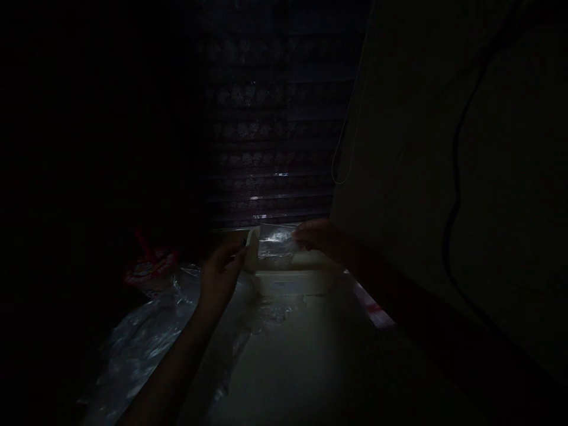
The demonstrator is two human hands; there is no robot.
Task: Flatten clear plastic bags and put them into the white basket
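Observation:
The scene is very dark. My right hand (317, 234) pinches the right edge of a small clear plastic bag (277, 239), which catches the light above a pale shallow bin (288, 284). Beside the bin's left wall is my left hand (222, 269), its thumb and fingers drawn together. A tiny dark spot shows at those fingertips, too dim to identify. Part of the bin's inside lies behind the bag.
Crumpled clear plastic (146, 337) spreads over the left of the pale surface (288, 355). A red-and-white patterned tub (153, 269) stands at left. Behind hangs a dark slatted blind (266, 142) with a looped cord (341, 180). A cable (455, 154) runs down the right wall.

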